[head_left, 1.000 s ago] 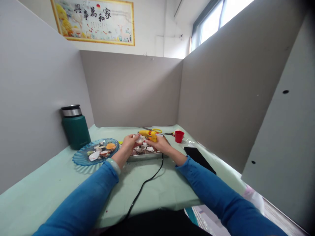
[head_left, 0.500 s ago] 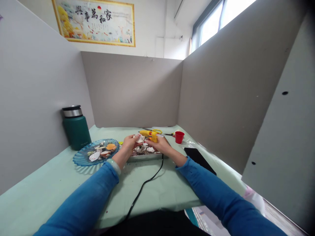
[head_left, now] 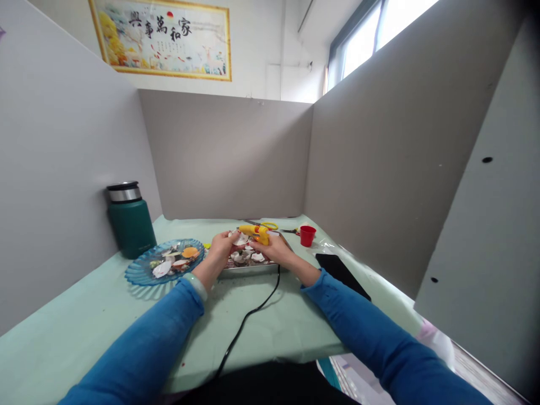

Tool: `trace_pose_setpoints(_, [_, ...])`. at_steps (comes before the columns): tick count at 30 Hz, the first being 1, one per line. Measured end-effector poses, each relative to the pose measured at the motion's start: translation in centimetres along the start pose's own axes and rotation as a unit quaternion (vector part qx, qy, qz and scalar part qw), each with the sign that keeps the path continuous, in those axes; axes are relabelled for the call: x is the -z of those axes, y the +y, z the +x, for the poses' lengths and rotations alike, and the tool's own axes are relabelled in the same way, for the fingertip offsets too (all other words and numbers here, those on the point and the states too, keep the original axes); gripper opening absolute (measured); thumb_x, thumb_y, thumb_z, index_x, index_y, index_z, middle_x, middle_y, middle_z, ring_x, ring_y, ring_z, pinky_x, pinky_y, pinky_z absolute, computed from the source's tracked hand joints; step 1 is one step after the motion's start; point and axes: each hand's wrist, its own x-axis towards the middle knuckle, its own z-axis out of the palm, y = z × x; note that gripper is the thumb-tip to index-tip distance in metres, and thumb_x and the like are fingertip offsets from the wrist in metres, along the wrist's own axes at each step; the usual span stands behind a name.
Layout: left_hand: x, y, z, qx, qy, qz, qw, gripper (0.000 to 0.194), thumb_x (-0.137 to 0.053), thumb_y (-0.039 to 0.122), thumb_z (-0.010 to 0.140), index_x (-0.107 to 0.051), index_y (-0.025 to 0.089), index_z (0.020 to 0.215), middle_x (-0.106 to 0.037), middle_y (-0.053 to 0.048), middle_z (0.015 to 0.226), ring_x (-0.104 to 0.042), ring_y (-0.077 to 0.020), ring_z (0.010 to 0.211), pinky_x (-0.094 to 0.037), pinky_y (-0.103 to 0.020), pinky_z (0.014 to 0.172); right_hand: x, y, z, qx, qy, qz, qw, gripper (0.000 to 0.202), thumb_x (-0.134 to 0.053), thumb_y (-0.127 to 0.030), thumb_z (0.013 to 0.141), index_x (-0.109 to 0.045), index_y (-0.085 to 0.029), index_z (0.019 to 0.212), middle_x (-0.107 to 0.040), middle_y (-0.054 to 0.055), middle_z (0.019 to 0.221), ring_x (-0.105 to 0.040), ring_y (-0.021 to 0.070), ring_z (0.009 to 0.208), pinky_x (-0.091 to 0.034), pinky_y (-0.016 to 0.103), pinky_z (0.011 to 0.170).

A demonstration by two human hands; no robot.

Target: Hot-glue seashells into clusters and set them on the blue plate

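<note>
Between the fingers of my left hand [head_left: 220, 251] is a whitish seashell [head_left: 241, 238], held above a shallow metal tray [head_left: 248, 270]. My right hand [head_left: 273, 249] is wrapped round the grip of a yellow hot glue gun [head_left: 254, 233]. The gun's nozzle points left, over the shell; whether the tip touches it I cannot tell. Several pale shells [head_left: 258, 257] lie in the tray under my hands. From the gun side a black cord [head_left: 248, 316] runs down across the table toward me.
To the left, a blue scalloped glass plate [head_left: 139, 274] holds several shells, with a green flask [head_left: 131, 222] behind it. Yellow-handled scissors [head_left: 270, 226], a red cup [head_left: 307, 235] and a black flat phone-like object [head_left: 342, 275] are at the right. Grey partitions [head_left: 228, 157] enclose the green-covered table [head_left: 291, 323].
Almost nothing differs. Both hands keep their hold, and the glue gun has shifted very slightly downward over the shell.
</note>
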Motion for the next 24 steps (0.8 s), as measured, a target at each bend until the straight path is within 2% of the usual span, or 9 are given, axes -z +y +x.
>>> trace_pose_setpoints(7, [0.13,-0.25,0.3,-0.01,0.0,0.003,1.0,0.017,-0.081,0.013,0.07,-0.064,0.009,0.067,-0.066,-0.003,0.065,-0.061,-0.0107,0.053,-0.056,-0.022,0.053,-0.02,0.42,0.18,0.01,0.001,-0.007,1.0,0.031,-0.067,-0.047,0.078,-0.061,-0.017,0.076,-0.055,0.0,0.058,-0.05,0.0136,0.055,-0.037,0.023,0.046])
trace_pose_setpoints(17, [0.17,-0.08,0.06,-0.023,0.001,0.016,1.0,0.016,-0.079,0.015,0.071,-0.064,0.01,0.069,-0.067,-0.004,0.066,-0.062,-0.0118,0.055,-0.056,-0.024,0.055,0.03,0.28,0.01,0.008,0.002,-0.011,1.0,0.033,-0.065,-0.048,0.078,-0.063,-0.016,0.082,-0.056,0.0,0.06,-0.048,0.011,0.052,-0.036,0.021,0.046])
trace_pose_setpoints(24, [0.1,-0.22,0.08,-0.023,0.0,0.028,0.999,0.019,-0.081,0.019,0.07,-0.063,0.011,0.068,-0.066,-0.003,0.065,-0.061,-0.0115,0.053,-0.055,-0.023,0.053,-0.05,0.29,0.07,0.007,0.014,-0.016,1.0,0.032,-0.069,-0.048,0.076,-0.062,-0.018,0.075,-0.054,-0.001,0.056,-0.048,0.0123,0.052,-0.035,0.023,0.045])
